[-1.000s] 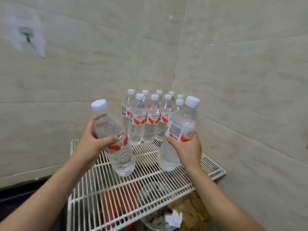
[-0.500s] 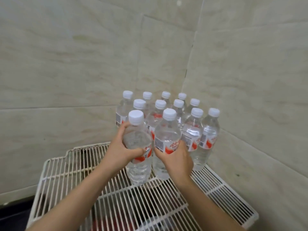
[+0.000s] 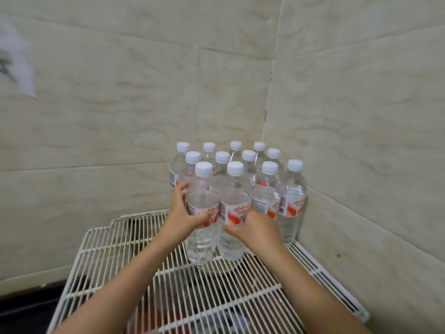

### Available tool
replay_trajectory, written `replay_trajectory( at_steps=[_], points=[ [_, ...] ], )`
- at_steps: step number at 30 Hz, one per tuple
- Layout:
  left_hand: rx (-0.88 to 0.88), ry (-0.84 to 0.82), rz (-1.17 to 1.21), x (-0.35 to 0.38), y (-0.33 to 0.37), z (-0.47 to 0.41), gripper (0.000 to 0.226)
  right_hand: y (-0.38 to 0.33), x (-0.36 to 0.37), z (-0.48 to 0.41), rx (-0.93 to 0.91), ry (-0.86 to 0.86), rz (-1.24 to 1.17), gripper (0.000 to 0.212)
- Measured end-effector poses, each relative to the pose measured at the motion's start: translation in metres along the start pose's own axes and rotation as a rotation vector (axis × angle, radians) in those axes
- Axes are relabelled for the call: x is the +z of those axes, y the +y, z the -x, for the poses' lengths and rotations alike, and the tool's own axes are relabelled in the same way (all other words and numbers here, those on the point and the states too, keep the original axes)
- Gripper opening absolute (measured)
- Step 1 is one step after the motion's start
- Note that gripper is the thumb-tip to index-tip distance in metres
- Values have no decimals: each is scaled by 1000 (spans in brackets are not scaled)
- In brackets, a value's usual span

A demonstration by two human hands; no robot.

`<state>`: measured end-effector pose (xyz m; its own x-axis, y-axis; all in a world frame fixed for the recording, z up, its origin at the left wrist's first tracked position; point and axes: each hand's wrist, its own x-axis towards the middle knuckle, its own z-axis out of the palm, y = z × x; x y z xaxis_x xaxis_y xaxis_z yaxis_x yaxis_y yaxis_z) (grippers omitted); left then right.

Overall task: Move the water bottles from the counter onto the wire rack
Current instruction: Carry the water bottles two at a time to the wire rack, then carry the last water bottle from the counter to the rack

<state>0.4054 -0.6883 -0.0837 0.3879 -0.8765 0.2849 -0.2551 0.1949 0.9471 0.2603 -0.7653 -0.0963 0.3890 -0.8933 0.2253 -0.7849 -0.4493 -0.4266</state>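
Upright on wire rack (image 3: 108, 249), left fingers (image 3: 181, 190) grasping left bottle (image 3: 201, 242), right fingers (image 3: 230, 229) grasping right bottle (image 3: 234, 195) — red labels (image 3: 237, 210) illegible.

Back rows of the clear plastic water bottles (image 3: 222, 157) are mostly hidden behind the front ones, pretty much just the white caps (image 3: 235, 145) showing. Red label print (image 3: 241, 209) is too smeary to read. Whatever's under the white wire rack (image 3: 115, 251) is a dark, reddish blur. Rack's near end and both forearms (image 3: 134, 273) run off the bottom edge, and the pale wall patch (image 3: 21, 68) is clipped on the left.
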Motion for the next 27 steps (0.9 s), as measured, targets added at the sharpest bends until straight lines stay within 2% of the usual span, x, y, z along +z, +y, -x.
replay_trajectory(
  at_steps=[6, 11, 17, 22, 24, 27],
  points=[
    [-36, 123, -256, 3, 8, 21, 91, 10, -8, 22, -60, -83, -41, 30],
    [-224, 158, -466, -10, -4, 70, 82, 2, -18, 56, -257, -121, -65, 44],
    [-349, 386, -477, -60, -8, 162, 66, -37, 3, 107, -482, -172, -82, 34],
    [-555, 712, -432, -128, -17, 273, 51, -74, 37, 169, -775, -269, -298, 28],
    [-622, 811, -456, -148, -21, 319, 49, -95, 45, 191, -869, -284, -331, 37],
    [-690, 907, -476, -172, -23, 382, 49, -128, 59, 222, -963, -326, -390, 67]
  ],
)
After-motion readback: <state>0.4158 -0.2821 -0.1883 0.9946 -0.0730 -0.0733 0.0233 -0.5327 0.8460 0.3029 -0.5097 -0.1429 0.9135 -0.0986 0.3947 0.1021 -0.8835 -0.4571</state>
